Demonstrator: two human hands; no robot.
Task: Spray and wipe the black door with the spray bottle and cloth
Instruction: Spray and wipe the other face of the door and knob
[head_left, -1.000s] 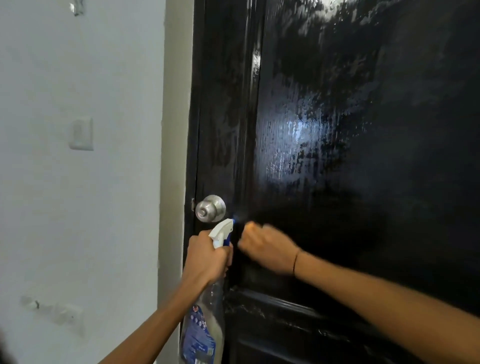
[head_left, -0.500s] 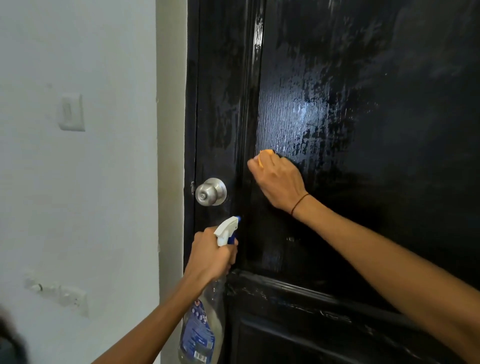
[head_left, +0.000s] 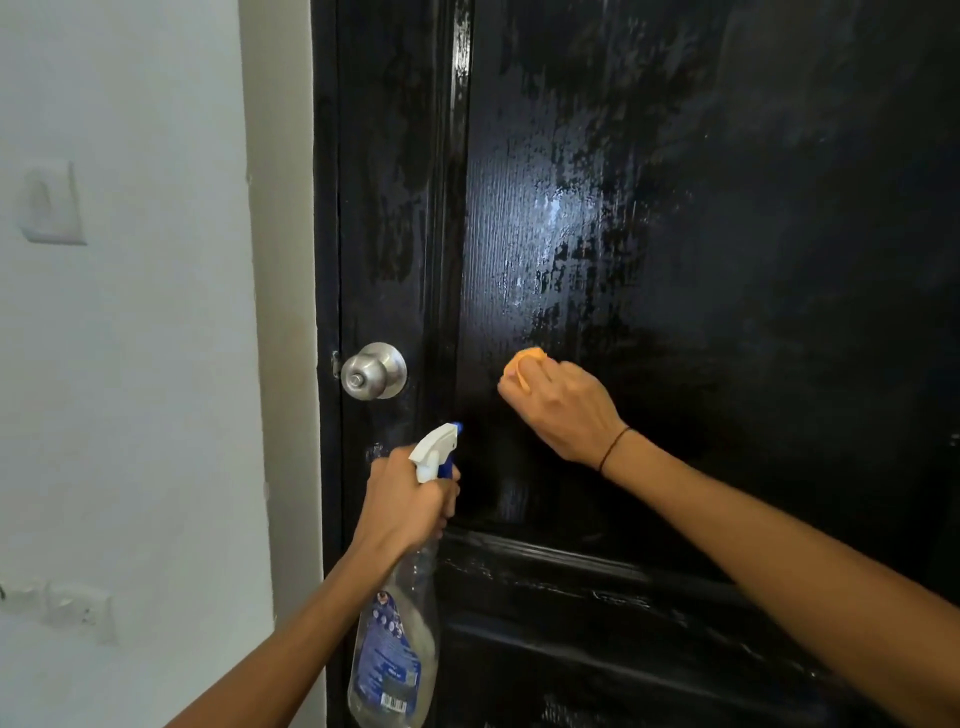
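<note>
- The right hand (head_left: 563, 410) has its grip closed around an orange cloth (head_left: 525, 362), bunched so that only a corner shows past the knuckles, and it presses that wad against the black door (head_left: 727, 260) just right of the panel edge, level with the knob.
- The left hand (head_left: 402, 506) is wrapped round the neck of the spray bottle (head_left: 397, 634), nozzle aimed at the door below the knob; I cannot tell whether a finger is on the trigger.
- To my eye this is the wiping step: streaks of wet film shine above the cloth, so long overlapping strokes with steady pressure would clear them better than short dabs.
- Opening the cloth out flatter would probably cover more door per pass, and turning it to a dry face should stop smearing.
- I would hold off spraying until the wet patch is wiped, or drips may run down to the moulding below.
- A round metal knob (head_left: 374, 370) sits on the door's left side, near both hands.
- Further left stands a pale wall (head_left: 130, 364) carrying a light switch (head_left: 49, 205) and, lower down, a socket (head_left: 78, 608), blurred.
</note>
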